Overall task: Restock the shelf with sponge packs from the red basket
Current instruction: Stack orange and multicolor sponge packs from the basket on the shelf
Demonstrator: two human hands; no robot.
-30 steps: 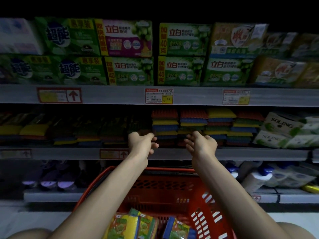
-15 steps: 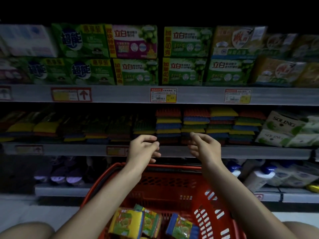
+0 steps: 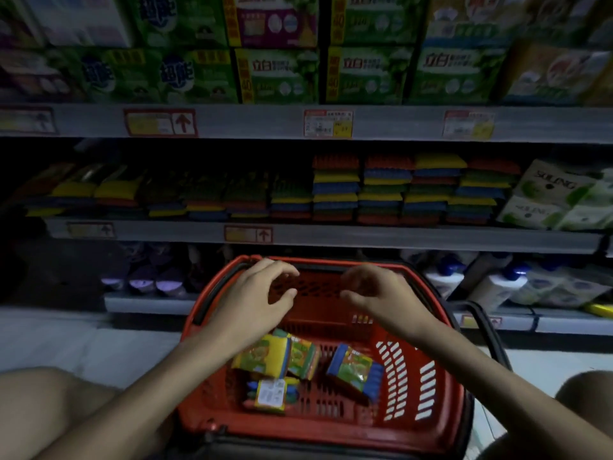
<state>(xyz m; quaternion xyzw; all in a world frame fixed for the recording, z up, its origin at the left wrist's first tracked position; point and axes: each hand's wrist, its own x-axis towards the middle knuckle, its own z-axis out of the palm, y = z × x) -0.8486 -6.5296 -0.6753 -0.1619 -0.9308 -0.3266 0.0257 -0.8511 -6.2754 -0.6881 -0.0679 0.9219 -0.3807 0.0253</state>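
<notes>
Below the sponge shelf point(image 3: 331, 239) sits the red basket point(image 3: 428, 386), and we use it as our landmark. Our left hand point(image 3: 255, 303) hangs over its far left part, fingers spread and loosely curled, holding nothing. Our right hand point(image 3: 378, 298) hangs over its far right part, fingers likewise loose and curled, also empty. The two hands are near each other but apart.

Inside the basket, on its slotted floor, lie the sponge packs still to be shelved: a yellow-edged pack point(image 3: 262, 356) leaning against a green pack point(image 3: 303, 358), a blue-edged pack point(image 3: 355, 368) to their right, and nearer us a pack lying with a white printed label point(image 3: 270, 393) upward; the print is too small for us to read.

Above the basket, the shelf carries stacks of sponges point(image 3: 388, 189) in red, yellow, blue and green layers, higher on the right than on the left. Right of those stacks stand white-and-green bags point(image 3: 550, 194) printed "SOLING". Price tags point(image 3: 327, 123) hang on the rail higher up, their figures blurred. Above that rail are green boxes point(image 3: 368, 74) bearing "立白" and a yellow strip reading "40", and others to the left marked "超能" point(image 3: 175, 73).
</notes>
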